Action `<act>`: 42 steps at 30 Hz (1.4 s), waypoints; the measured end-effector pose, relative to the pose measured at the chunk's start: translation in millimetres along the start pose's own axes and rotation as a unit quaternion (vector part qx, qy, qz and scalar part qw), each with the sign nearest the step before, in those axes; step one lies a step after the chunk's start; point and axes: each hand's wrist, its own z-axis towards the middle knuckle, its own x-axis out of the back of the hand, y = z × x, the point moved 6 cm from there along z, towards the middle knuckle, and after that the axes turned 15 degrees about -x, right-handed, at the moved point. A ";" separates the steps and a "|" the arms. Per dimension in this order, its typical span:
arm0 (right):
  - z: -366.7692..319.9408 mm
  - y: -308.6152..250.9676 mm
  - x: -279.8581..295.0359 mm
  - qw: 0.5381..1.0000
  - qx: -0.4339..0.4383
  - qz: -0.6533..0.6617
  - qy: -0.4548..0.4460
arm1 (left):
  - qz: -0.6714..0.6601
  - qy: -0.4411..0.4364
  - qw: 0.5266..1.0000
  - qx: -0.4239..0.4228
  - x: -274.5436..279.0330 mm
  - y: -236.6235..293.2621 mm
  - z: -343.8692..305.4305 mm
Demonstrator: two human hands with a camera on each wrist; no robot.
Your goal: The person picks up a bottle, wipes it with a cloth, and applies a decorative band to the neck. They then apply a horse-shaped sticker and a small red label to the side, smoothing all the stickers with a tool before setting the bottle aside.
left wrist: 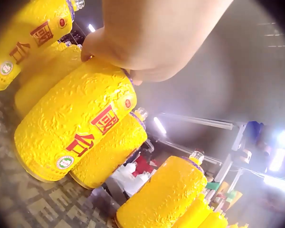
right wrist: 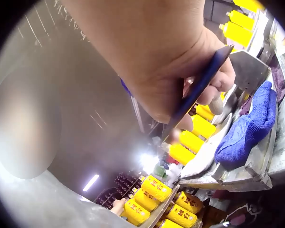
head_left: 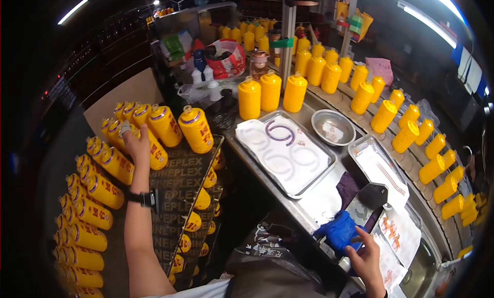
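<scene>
- Watching remotely, I see the left hand [head_left: 137, 145] gripping a yellow bottle [left wrist: 76, 118] by its top on the board [head_left: 177, 187].
- The right hand [head_left: 367, 259] is near the blue cloth [head_left: 339, 231], thumb and forefinger apart; whether it holds the dark strip [right wrist: 202, 85] I cannot tell.

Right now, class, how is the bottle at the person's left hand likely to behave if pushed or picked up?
Pushed, the bottle may knock its neighbours, which stand close beside it. Tipped over, it would probably roll, since its body is rounded. It should be less slippery to lift than a smooth one, given the raised pattern on its surface.
</scene>
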 end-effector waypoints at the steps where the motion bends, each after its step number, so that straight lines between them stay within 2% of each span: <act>1: 1.6 1.4 -1.7 1.000 -0.014 0.010 -0.012 | -0.084 0.011 0.996 -0.002 3.3 32.5 3.1; 2: 3.6 2.6 -3.1 0.999 -0.026 0.017 -0.026 | -0.164 0.021 0.986 -0.001 5.0 65.1 1.5; 4: 9.2 6.8 -7.0 0.998 -0.033 0.031 -0.033 | -0.350 -0.017 0.936 0.013 -11.4 141.4 -2.5; 6: 13.5 6.2 -9.7 0.998 -0.039 0.037 -0.035 | -0.387 -0.136 0.912 0.005 -48.0 194.4 -13.3; 8: 13.4 3.2 -7.0 0.998 -0.046 0.033 -0.027 | -0.351 -0.198 0.915 0.019 -102.8 223.1 -26.2; 10: 12.0 1.1 1.5 0.998 -0.048 0.031 -0.020 | -0.259 -0.233 0.937 0.007 -167.1 223.4 -31.6; 11: 11.8 2.6 5.5 0.998 -0.050 0.029 -0.016 | -0.187 -0.265 0.945 0.036 -200.7 213.6 -35.3; 14: 1.2 58.3 6.9 0.955 -0.221 0.198 -0.030 | 0.004 -0.338 0.932 0.127 -273.1 173.1 -32.6; 15: -0.3 52.7 16.6 0.965 -0.215 0.152 -0.011 | 0.027 -0.337 0.931 0.133 -286.0 159.4 -31.1; 16: 1.4 48.3 30.4 0.983 -0.181 0.031 0.016 | 0.050 -0.337 0.930 0.140 -299.0 145.2 -30.7; 18: -1.5 79.9 30.5 0.977 -0.184 0.078 0.069 | 0.114 -0.335 0.931 0.094 -319.8 126.0 -29.9; 19: 0.8 82.5 32.8 0.967 -0.234 0.081 0.062 | 0.132 -0.365 0.916 0.101 -329.4 120.0 -31.6; 20: 2.8 80.3 36.8 0.965 -0.247 0.069 0.056 | 0.144 -0.399 0.898 0.116 -338.9 114.7 -32.6; 22: 11.2 72.7 41.6 0.960 -0.272 0.045 0.047 | 0.130 -0.443 0.877 0.130 -350.3 114.5 -34.8; 23: 16.1 70.5 41.3 0.972 -0.228 0.022 0.061 | 0.129 -0.456 0.871 0.133 -354.4 114.3 -36.0; 28: 37.0 90.8 40.5 0.971 -0.231 0.033 0.044 | 0.101 -0.495 0.854 0.122 -378.4 102.6 -41.7; 31: 43.8 84.8 43.6 0.972 -0.232 0.005 0.041 | 0.091 -0.480 0.866 0.105 -383.0 97.3 -44.3; 34: 45.4 68.2 45.5 0.980 -0.194 -0.009 0.052 | 0.092 -0.474 0.869 0.104 -385.2 95.3 -43.7; 38: 30.5 61.5 42.1 0.975 -0.214 -0.016 0.059 | 0.084 -0.437 0.889 0.110 -396.0 94.0 -45.4; 42: 9.4 48.9 25.9 0.967 -0.246 -0.008 0.060 | 0.067 -0.451 0.883 0.113 -399.5 89.5 -45.2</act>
